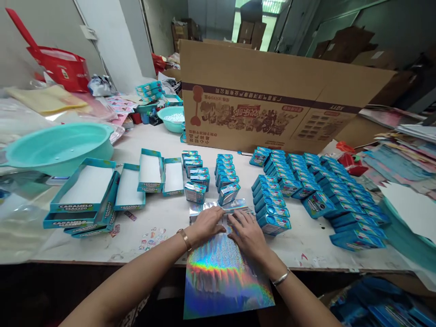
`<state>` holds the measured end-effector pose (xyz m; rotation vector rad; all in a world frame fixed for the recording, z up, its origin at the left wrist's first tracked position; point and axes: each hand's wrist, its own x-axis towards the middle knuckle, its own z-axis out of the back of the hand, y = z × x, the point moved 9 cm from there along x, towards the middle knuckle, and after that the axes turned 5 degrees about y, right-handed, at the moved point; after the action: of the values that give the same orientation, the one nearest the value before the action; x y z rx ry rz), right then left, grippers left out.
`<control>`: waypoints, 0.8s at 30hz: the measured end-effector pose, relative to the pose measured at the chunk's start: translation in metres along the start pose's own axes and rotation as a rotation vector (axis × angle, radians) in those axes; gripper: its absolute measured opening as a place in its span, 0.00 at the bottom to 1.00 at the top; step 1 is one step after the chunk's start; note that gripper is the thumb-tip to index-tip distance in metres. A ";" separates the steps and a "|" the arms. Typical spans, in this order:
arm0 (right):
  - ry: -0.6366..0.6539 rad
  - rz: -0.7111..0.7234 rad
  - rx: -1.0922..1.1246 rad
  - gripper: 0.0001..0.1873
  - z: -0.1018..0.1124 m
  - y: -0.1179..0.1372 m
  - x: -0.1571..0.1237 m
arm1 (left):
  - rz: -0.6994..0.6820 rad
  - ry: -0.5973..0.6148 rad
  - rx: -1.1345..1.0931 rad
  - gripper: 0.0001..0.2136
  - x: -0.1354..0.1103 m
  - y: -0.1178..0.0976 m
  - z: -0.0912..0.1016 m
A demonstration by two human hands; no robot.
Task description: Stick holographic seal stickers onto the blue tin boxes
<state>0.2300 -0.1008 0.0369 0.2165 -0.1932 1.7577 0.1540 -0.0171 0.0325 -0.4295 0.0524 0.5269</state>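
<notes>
A shiny rainbow foil sheet lies over the table's near edge and hangs toward me. My left hand and my right hand both press on its far end, fingers curled over a folded, silvery part of the foil. Whether something is wrapped inside the fold is hidden. Just beyond my fingers stands one small box wrapped in foil, at the near end of a row of small blue boxes.
Several rows of small blue boxes fill the table's right half. Open blue trays lie at the left beside a teal basin. A large flattened cardboard box stands behind. Paper sheets pile at the right.
</notes>
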 end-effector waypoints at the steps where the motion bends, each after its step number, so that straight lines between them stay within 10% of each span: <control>1: -0.002 -0.008 -0.018 0.24 -0.002 0.000 -0.003 | 0.000 -0.004 0.000 0.21 0.000 0.000 0.000; 24: -0.126 0.051 -0.015 0.13 0.004 0.005 -0.004 | -0.007 -0.022 -0.020 0.17 0.001 0.001 -0.001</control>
<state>0.2259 -0.1063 0.0402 0.3145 -0.3058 1.7938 0.1545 -0.0162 0.0311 -0.4433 0.0245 0.5255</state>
